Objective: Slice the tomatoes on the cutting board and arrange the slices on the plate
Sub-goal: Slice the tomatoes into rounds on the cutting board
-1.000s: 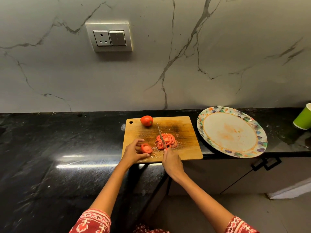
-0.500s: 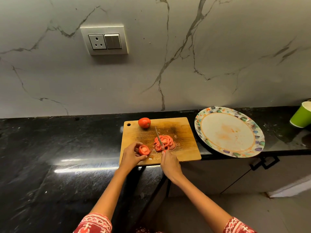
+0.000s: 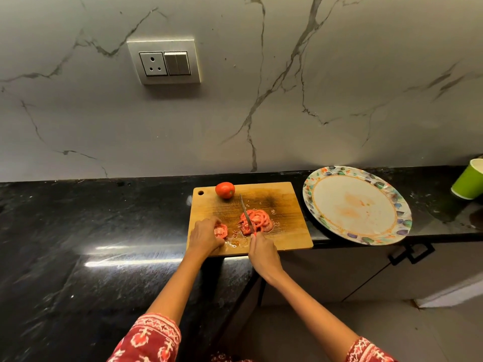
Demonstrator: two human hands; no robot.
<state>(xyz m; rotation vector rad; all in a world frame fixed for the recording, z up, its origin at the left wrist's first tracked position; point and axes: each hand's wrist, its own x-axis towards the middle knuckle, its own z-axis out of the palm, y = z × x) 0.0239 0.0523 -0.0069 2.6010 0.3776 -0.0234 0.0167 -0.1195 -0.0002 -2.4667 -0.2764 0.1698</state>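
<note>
A wooden cutting board (image 3: 285,205) lies on the black counter. On it, my left hand (image 3: 205,235) holds a cut tomato piece (image 3: 220,230) near the board's front left. My right hand (image 3: 262,250) grips a knife (image 3: 247,214) by its handle, and the blade lies across a heap of tomato slices (image 3: 257,220) at the board's middle. A whole tomato (image 3: 225,189) sits at the board's back edge. To the right stands a round plate (image 3: 356,205) with a patterned rim, holding no slices.
A green paper cup (image 3: 469,182) stands at the far right of the counter (image 3: 91,231). A marble wall with a socket and switch plate (image 3: 164,61) rises behind. Cabinet doors with a black handle (image 3: 413,253) are below the plate.
My left hand has settled the cut tomato piece down onto the board. My right hand and the knife stay over the slices. The view has shifted slightly.
</note>
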